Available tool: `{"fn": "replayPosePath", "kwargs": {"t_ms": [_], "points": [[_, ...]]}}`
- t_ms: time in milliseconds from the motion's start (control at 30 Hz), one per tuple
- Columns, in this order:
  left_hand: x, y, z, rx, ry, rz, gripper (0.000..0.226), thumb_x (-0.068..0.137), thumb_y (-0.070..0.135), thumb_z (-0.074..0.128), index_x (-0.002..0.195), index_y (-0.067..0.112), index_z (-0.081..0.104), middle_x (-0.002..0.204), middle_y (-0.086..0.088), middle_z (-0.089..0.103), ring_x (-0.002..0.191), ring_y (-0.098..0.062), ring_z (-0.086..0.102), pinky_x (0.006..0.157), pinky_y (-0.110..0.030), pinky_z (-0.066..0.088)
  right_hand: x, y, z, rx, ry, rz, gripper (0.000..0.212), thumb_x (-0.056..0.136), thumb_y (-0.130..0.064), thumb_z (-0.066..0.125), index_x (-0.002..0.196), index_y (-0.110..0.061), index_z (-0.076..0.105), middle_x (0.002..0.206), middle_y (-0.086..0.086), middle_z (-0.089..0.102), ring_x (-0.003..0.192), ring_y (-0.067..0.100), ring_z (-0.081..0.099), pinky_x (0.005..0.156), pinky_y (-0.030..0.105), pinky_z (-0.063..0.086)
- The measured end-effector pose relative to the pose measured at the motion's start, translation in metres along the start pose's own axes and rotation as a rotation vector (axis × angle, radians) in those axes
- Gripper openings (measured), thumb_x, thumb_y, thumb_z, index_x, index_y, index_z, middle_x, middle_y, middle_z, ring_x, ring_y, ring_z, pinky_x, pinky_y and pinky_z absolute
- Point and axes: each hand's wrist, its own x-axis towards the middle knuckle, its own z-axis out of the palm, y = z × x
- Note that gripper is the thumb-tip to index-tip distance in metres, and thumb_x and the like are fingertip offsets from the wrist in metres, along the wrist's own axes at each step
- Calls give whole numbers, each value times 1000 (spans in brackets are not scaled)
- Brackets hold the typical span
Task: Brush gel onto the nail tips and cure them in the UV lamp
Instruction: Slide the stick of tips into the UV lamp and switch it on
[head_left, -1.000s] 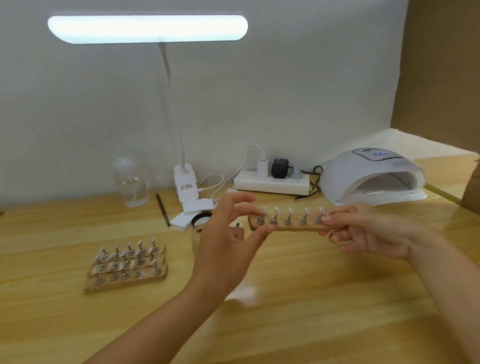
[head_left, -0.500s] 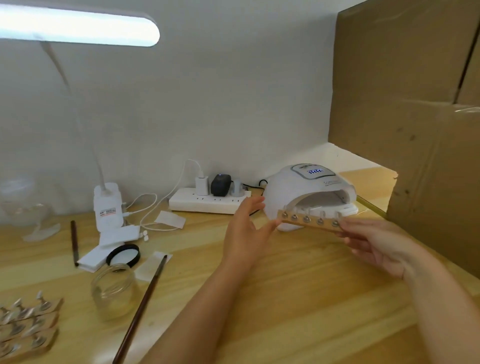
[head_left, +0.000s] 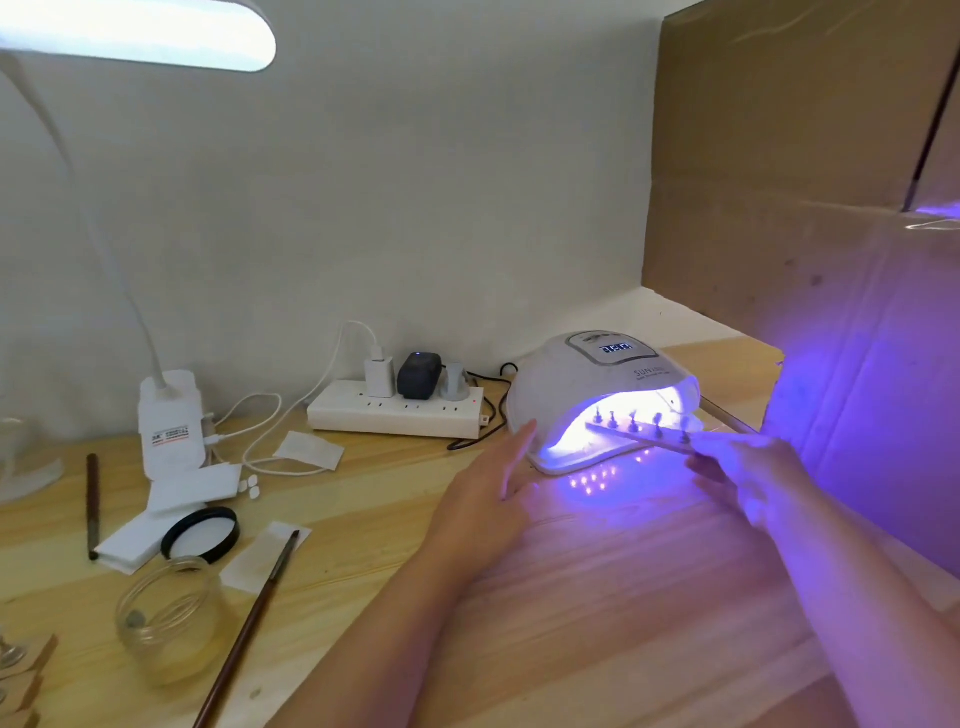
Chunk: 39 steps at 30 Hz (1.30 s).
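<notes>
The white UV lamp (head_left: 582, 384) stands at the back right of the wooden table and glows violet inside. My right hand (head_left: 748, 467) pinches the near end of a wooden strip (head_left: 639, 435) that carries several nail tips on stands; most of the strip lies inside the lamp's mouth. My left hand (head_left: 488, 493) hovers just left of the lamp's opening with straight fingers, holding nothing. A long brown gel brush (head_left: 249, 618) lies on the table at the left, beside an open glass jar (head_left: 166, 618).
A power strip (head_left: 395, 413) with plugs and cables sits by the wall. A desk lamp base (head_left: 171, 426), a black lid (head_left: 200, 532), white pads and a second brush (head_left: 92, 504) lie at the left. Cardboard (head_left: 831, 208) walls off the right side. More nail strips (head_left: 21, 680) sit at the bottom left.
The strip has moved right and into the lamp, which has lit up violet. My left hand let go of the strip and now hovers beside the lamp's opening.
</notes>
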Motion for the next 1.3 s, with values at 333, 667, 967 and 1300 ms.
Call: {"fn": "replayPosePath", "kwargs": {"t_ms": [333, 667, 967, 1300], "points": [[0, -1, 1, 80, -33, 16, 67, 85, 16, 49, 140, 41, 20, 137, 30, 30, 115, 2, 41, 87, -10, 27, 41, -5, 51, -182, 110, -151, 25, 92, 0, 46, 114, 8, 55, 78, 18, 58, 54, 0, 63, 75, 31, 50], [1, -2, 0, 66, -45, -2, 70, 85, 14, 49, 141, 42, 16, 143, 20, 33, 117, -2, 42, 90, -16, 31, 52, -1, 69, -607, 133, -196, 27, 93, -6, 46, 116, 7, 52, 116, 20, 58, 108, 30, 54, 56, 16, 36], [1, -1, 0, 139, -70, -3, 67, 87, 15, 47, 142, 39, 17, 144, 17, 33, 125, -2, 37, 93, -15, 25, -20, -7, 40, -678, 155, -1115, 23, 75, -21, 53, 53, -23, 46, 45, -11, 43, 47, 17, 43, 48, 17, 29], [-3, 5, -3, 108, -104, -42, 69, 88, 12, 43, 142, 43, 13, 146, 15, 32, 133, -7, 28, 101, -21, 23, 38, -78, 72, -1177, -248, -696, 37, 95, -11, 34, 122, -19, 57, 134, 1, 49, 105, 19, 48, 63, 12, 33]]}}
